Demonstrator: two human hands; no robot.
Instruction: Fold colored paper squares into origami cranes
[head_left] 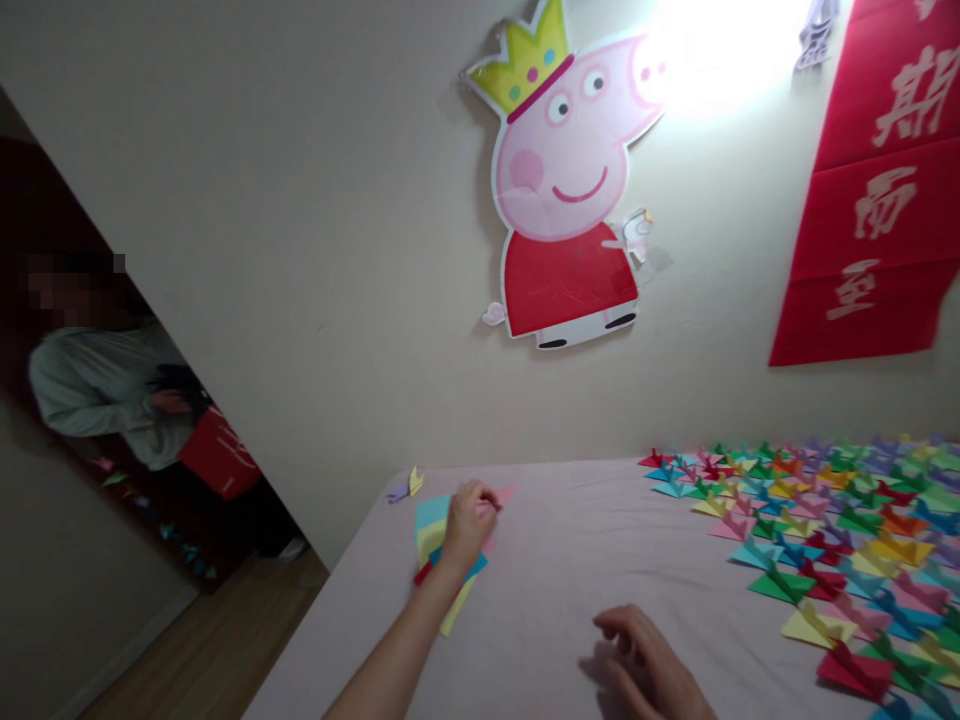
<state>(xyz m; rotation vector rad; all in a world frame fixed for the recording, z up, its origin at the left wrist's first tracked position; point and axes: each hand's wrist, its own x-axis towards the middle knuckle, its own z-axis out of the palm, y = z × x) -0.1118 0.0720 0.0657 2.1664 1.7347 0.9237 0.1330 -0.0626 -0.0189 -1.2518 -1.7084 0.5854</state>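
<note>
My left hand reaches out over a stack of coloured paper sheets on the pale pink bed surface. Its fingers pinch the edge of a pink sheet on top of the stack. My right hand hovers low over the bed nearer to me, fingers loosely curled and apart, holding nothing. A small folded yellow and purple paper piece lies just beyond the stack, near the bed's far left corner.
Several rows of folded paper cranes in many colours cover the right side of the bed. A cartoon pig cutout and a red banner hang on the wall. Another person in grey stands in the doorway, left, with a red bag.
</note>
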